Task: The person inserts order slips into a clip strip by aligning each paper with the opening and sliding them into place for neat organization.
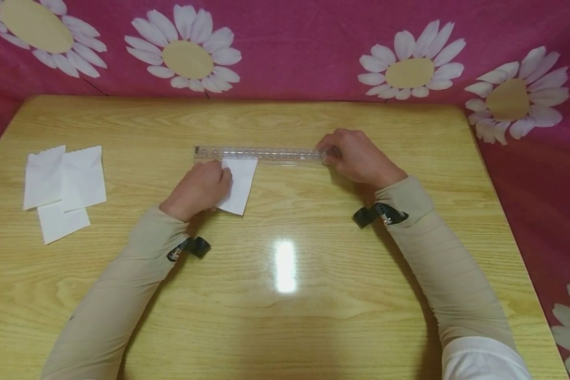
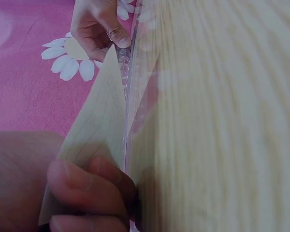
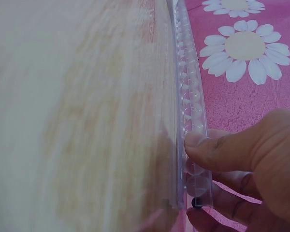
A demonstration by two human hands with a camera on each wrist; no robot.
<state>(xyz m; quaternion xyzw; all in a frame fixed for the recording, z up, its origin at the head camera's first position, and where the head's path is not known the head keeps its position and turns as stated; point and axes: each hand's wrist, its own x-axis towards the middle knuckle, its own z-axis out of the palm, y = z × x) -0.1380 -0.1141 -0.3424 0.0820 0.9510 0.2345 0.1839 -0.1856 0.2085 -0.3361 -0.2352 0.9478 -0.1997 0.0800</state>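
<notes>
A long clear plastic strip (image 1: 266, 153), ruler-like and with a row of round shapes along it, lies crosswise on the table. My right hand (image 1: 356, 155) pinches its right end, thumb on one face and fingers behind in the right wrist view, beside a small black dot (image 3: 197, 202). A small white paper sheet (image 1: 239, 184) lies with its far edge right at the strip's near side. My left hand (image 1: 201, 184) holds that sheet by its left part, fingers curled. In the left wrist view the sheet (image 2: 99, 118) tilts up along the strip's edge.
To the left, several white paper pieces (image 1: 83, 177) overlap on the wood-grain table (image 1: 285, 327), some with jagged far edges. A pink cloth with daisies (image 1: 294, 47) hangs behind the table. Both wrists wear black straps (image 1: 382, 212) over beige sleeves.
</notes>
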